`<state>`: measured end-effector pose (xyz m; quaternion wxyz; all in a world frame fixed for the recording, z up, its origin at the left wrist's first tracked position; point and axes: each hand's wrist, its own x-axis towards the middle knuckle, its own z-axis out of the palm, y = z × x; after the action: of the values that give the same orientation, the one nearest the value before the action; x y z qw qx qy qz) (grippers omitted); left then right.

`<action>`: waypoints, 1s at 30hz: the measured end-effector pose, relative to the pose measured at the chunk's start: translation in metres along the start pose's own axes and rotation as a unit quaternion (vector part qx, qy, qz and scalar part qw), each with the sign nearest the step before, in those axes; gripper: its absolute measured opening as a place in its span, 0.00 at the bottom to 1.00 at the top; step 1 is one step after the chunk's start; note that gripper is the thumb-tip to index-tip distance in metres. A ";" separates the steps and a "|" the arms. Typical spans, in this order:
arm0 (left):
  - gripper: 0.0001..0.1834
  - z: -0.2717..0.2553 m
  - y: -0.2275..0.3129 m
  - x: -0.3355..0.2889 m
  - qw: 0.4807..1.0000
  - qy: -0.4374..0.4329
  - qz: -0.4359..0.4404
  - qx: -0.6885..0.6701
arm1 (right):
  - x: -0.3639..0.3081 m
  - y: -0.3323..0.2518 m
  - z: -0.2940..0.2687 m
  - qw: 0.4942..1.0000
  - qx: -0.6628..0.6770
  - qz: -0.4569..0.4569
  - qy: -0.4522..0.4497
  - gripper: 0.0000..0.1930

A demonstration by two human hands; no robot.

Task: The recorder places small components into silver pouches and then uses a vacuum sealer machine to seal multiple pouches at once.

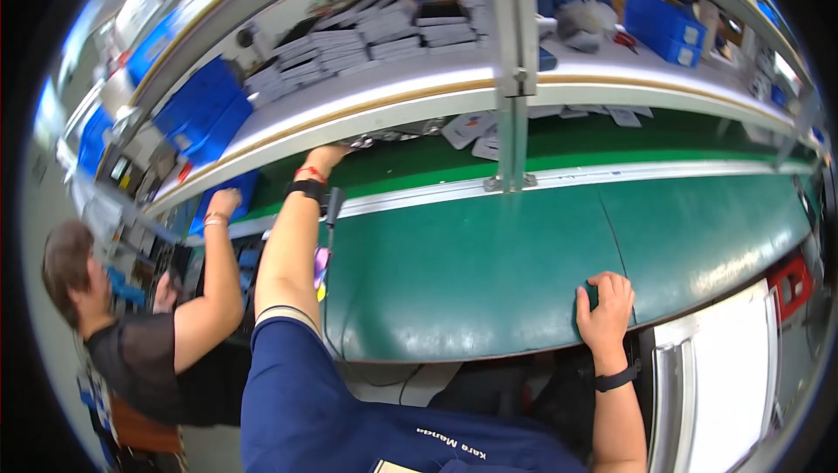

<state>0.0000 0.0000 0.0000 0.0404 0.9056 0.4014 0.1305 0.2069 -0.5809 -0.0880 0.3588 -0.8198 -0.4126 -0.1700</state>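
Observation:
My left arm stretches far forward, and my left hand (325,159) reaches in under the front edge of the shelf. Its fingers are mostly hidden there, next to crumpled silvery packets (397,134) on the green belt (375,178); I cannot tell whether it grips one. My right hand (607,309) rests at the near edge of the green worktop (471,272), with thumb and fingers apart and slightly bent, holding nothing visible. White flat cards or packets (469,129) lie farther right on the belt.
Overhead, the white shelf (419,80) bears stacks of flat white boxes (375,32) and blue bins (202,111). A metal post (515,54) stands mid-bench. At left a co-worker (131,333) reaches toward a blue bin; other people are across the bench. A red crate (790,285) sits at right.

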 end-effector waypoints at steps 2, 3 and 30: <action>0.32 0.017 0.081 -0.051 0.981 0.029 -0.108 -0.158 | -0.009 0.016 -0.001 1.000 -0.007 -0.020 -0.013 0.11; 0.29 0.010 0.116 -0.076 0.986 0.016 -0.066 -0.152 | -0.013 0.025 -0.007 0.999 -0.034 -0.013 0.005 0.11; 0.19 0.084 0.215 -0.367 0.966 0.245 -0.006 -0.082 | -0.025 0.025 -0.006 1.000 -0.011 -0.026 -0.007 0.14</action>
<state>-0.0595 -0.4128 -0.1175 0.0161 0.8370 0.3928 0.3807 0.2118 -0.6087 -0.1091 0.3421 -0.8141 -0.4341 -0.1784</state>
